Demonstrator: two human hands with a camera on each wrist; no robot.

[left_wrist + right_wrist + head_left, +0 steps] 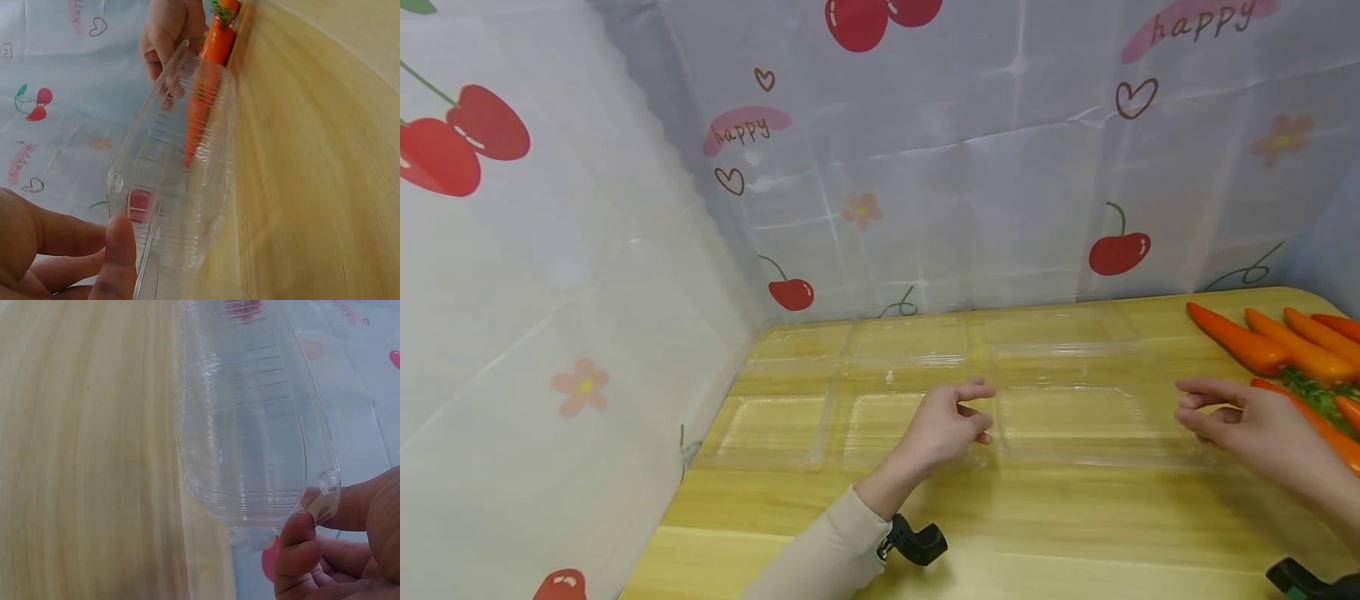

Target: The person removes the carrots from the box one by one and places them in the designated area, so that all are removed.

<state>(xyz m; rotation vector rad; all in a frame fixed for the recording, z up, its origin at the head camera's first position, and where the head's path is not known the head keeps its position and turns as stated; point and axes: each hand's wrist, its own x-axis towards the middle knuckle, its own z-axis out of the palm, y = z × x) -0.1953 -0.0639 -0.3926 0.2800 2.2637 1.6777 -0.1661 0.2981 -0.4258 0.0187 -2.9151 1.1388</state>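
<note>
A shallow clear plastic box lies on the table between my two hands. My left hand is at its left side, and in the left wrist view the thumb and index finger pinch the rim near a corner. At the box's right side is my right hand. Seen from the right wrist, its thumb and curled index finger pinch the rim beside a corner tab. The box's ribbed wall is see-through. In the head view the fingertips' contact with the rim is hard to make out.
Clear trays or lids stretch along the back, with more clear boxes left of my left hand. Orange carrots with green tops lie beyond my right hand. A cherry-printed white sheet hangs behind the wooden table.
</note>
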